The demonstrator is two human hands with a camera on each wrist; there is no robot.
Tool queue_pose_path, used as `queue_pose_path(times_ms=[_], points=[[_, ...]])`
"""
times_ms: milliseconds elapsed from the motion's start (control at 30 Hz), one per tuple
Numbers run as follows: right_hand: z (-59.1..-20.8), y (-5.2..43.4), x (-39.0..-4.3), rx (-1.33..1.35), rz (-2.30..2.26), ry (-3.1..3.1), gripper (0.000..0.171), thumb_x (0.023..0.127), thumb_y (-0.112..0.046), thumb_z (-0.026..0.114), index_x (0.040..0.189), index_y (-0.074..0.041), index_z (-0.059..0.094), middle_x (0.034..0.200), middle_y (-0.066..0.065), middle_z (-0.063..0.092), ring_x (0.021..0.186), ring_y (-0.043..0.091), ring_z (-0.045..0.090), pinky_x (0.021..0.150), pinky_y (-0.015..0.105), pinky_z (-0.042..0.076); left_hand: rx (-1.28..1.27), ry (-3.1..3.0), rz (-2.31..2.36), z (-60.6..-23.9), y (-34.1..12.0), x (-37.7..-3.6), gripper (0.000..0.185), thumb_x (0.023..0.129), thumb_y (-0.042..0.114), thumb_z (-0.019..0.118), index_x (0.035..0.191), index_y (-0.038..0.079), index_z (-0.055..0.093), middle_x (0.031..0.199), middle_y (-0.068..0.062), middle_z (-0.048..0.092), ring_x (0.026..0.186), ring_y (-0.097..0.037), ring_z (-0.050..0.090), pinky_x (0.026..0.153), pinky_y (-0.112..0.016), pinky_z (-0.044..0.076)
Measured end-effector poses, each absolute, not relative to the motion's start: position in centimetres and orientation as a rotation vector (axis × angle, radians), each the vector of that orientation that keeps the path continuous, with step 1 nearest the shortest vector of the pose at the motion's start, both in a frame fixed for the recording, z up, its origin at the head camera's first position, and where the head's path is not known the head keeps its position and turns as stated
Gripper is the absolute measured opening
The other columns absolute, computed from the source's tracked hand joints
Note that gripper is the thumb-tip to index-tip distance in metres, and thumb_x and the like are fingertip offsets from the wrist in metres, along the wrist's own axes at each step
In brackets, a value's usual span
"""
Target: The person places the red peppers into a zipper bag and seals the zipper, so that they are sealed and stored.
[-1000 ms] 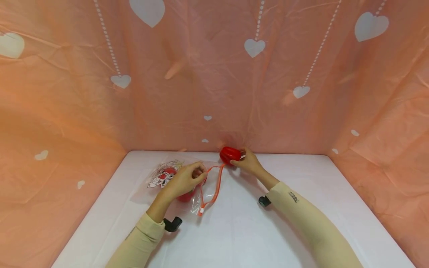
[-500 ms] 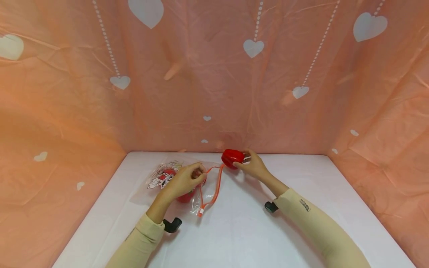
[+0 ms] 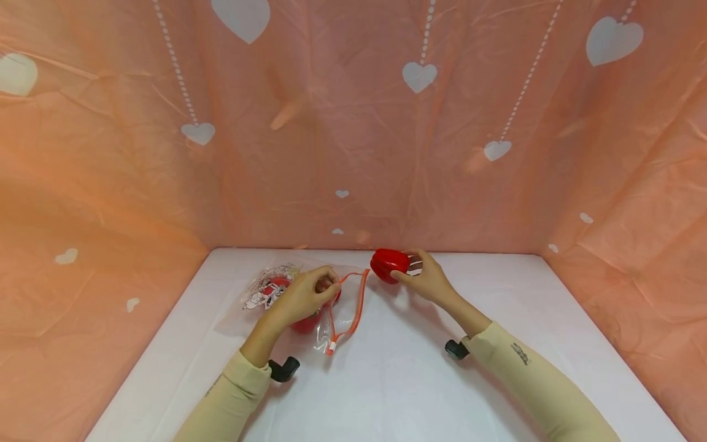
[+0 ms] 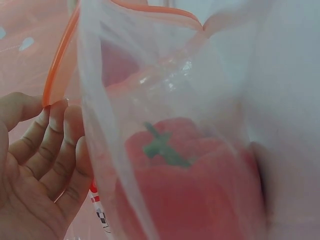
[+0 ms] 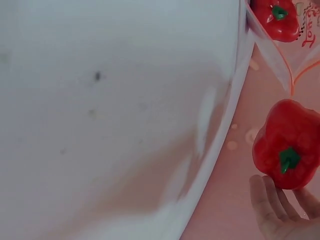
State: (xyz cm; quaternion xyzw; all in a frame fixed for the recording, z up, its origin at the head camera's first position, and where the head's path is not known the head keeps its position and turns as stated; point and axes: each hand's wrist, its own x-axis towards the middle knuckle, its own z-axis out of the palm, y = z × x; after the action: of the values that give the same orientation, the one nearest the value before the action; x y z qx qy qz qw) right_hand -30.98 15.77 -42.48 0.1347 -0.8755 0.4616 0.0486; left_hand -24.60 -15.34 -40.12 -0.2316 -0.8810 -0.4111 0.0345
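Note:
At the left of the head view lies a clear zip bag (image 3: 345, 316) with an orange zip edge (image 3: 361, 298) and printed cartoons. Inside it are red bell peppers; a green stem (image 4: 165, 150) shows through the plastic in the left wrist view. My left hand (image 3: 306, 296) pinches the orange edge between thumb and fingers, and the mouth gapes. To the right of the mouth, my right hand (image 3: 432, 283) holds another red bell pepper (image 3: 388, 263) by its stem end, fingertips and thumb around it. That pepper's green stem (image 5: 289, 160) faces the right wrist camera.
A white-covered table (image 3: 381, 380) lies beneath both hands. Orange sheeting (image 3: 309, 166) with white hearts closes off the back and both sides. Black camera pieces (image 3: 284, 370) stick out at the wrists.
My right hand has drawn the held bell pepper a little rightward and closer to me, away from the bag mouth. My left hand and the bag stay in place.

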Motion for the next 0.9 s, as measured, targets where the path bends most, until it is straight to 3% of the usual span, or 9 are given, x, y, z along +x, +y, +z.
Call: queue_pose_path(times_ms=[567,900], points=[[-42.5,17.2,-27.9,0.343,1.468,-2.716,0.062,0.095,-0.030,0.083,0.143,-0.004,0.054,0.132,0.021,0.067,0.120,0.039,0.066,0.096,0.049,0.061,-0.705,-2.708,-1.273,-40.0,-15.4,-24.6,0.006,0.104,0.019,0.073,0.104,0.013,0.071,0.088,0.005,0.071,0.082,-0.013,0.064,0.077,-0.030,0.055],[-42.6,17.0,-26.3,0.386,1.511,-2.720,0.058,0.094,-0.029,0.084,0.139,-0.004,0.058,0.124,0.018,0.069,0.110,0.032,0.067,0.091,0.039,0.060,-0.711,-2.703,-1.232,-40.3,-15.2,-24.8,0.005,0.104,0.018,0.073,0.103,0.013,0.071,0.088,0.007,0.072,0.084,-0.011,0.065,0.077,-0.031,0.054]])
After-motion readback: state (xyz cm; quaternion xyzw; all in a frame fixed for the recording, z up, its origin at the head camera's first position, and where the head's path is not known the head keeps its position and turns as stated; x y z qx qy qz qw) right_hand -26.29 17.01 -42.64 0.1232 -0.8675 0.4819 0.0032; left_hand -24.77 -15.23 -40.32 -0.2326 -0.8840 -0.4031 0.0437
